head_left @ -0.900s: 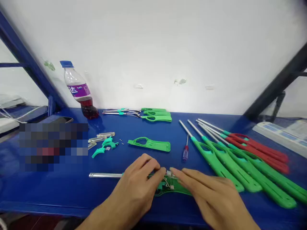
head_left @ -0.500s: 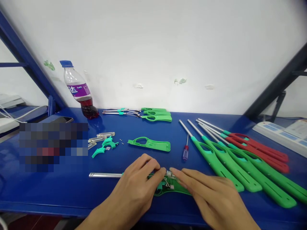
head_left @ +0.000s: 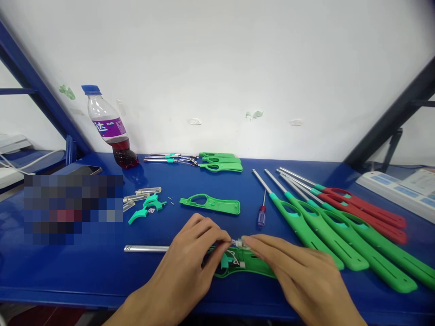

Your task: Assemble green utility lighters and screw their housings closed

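Note:
In front of me lies an opened long-necked gas lighter: a green shell half (head_left: pixel 254 263) with a metal tube (head_left: pixel 146 248) pointing left. White wires and a teal trigger (head_left: pixel 224 261) sit inside the shell. My right hand (head_left: pixel 299 267) grips a clear fuel tank (head_left: pixel 240 243) by its body, the nozzle end facing left and held above the shell's upper edge. My left hand (head_left: pixel 190 258) pinches a small pale piece (head_left: pixel 233 242) at that nozzle between thumb and forefinger. Its fingertips partly hide the piece, and the hand covers the lighter's neck.
Beyond my hands lie another green shell half (head_left: pixel 217 204) and a screwdriver (head_left: pixel 261 216). Clear tanks (head_left: pixel 149 191) and teal triggers (head_left: pixel 139 215) are at left, near a leaning bottle (head_left: pixel 117 140). Green lighters (head_left: pixel 306 226) and red ones (head_left: pixel 370 209) fill the right; opened lighters (head_left: pixel 220 165) line the wall.
The left fingertips have shifted slightly and now close on the small piece at the tank's nozzle. More of the tank and shell shows between my hands. The view has moved a little.

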Motion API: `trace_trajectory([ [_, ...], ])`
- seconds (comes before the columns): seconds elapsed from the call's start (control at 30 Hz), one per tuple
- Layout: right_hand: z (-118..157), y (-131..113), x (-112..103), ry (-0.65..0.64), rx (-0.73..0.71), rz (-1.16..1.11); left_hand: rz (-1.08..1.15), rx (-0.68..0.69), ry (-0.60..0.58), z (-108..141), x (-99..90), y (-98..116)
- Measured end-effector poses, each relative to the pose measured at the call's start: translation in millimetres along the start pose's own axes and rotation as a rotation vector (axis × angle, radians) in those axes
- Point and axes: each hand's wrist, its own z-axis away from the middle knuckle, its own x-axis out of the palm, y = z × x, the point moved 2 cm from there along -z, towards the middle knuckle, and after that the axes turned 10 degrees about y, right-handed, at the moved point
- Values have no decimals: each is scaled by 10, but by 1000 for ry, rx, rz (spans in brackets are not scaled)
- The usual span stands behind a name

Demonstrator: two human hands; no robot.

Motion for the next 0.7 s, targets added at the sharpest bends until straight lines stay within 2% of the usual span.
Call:
trace_trajectory([
  [0.3,-2,15,-7,12,-66,-20,29,49,21,19,7,28],
  [0.7,-14,4,-18,-5,-81,-27,-92,129,-2,44,31,25],
])
